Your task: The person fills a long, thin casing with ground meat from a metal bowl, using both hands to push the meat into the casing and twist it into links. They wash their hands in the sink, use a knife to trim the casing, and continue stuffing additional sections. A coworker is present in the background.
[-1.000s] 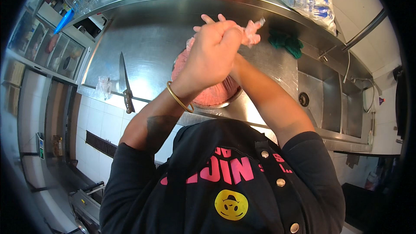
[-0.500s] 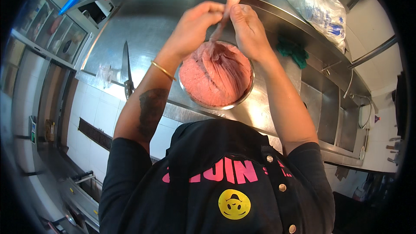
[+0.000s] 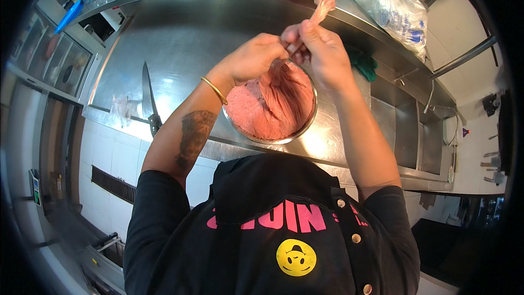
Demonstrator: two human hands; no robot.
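Recorder: Position of the clear bag [image 3: 262, 106] with its pink, minced-looking filling?

Observer: Seated in a round metal bowl [image 3: 273, 141] on the steel counter [image 3: 185, 27], filling it nearly to the rim. The bulk lies below both hands in the view, on the side toward the wearer's body; the neck [image 3: 321, 13] rises between them, gathered and twisted.

Recorder: Condition of the right hand [image 3: 329, 54]?

Observer: Clamped on the neck, thumb along the near side, fingers folded inward. The crumpled loose end projects past the thumb, up and to the right.

Recorder: And the left hand [image 3: 252, 57]?

Observer: Fingers curled, placed at the foot of the twist, directly above the gathered plastic. Whether they are clamped on it I cannot tell; the knuckles cover the contact. A gold bangle [image 3: 216, 90] is on that wrist. The two hands are just beside each other, with fingertips partly blurred.

Recorder: Surroundings?

Observer: Left of the bowl, a knife [image 3: 147, 93] with its blade pointing away from the wearer; beside it, a scrap of clear plastic [image 3: 121, 109]. Beyond the right hand, a green cloth [image 3: 364, 66]. Farther right, a steel sink [image 3: 398, 114].
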